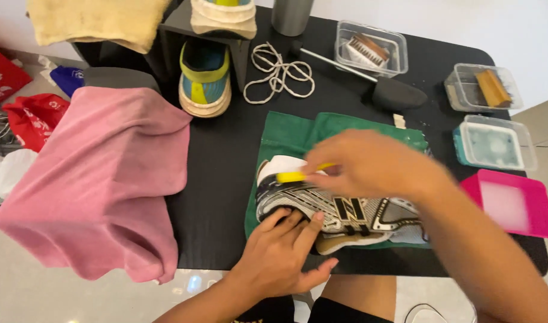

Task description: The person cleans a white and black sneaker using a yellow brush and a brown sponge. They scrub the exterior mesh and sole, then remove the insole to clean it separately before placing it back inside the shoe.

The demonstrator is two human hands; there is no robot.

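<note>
Green cloth (286, 134) lies on the black surface (220, 173) under the silver-and-black sneaker (345, 212), which rests on its side. My left hand (283, 251) presses flat on the shoe's sole edge, fingers spread. My right hand (369, 164), its grip closed around a yellow brush (295, 176), touches the toe. A pink cloth (94, 179) is draped to the left.

Even, bright indoor light gives soft, faint shadows. The right hand (369, 164) is motion-blurred just right of centre. Pale floor (190, 284) glare shows at seven o'clock. Wide-angle bending curves the table (226, 155) edges outward.
</note>
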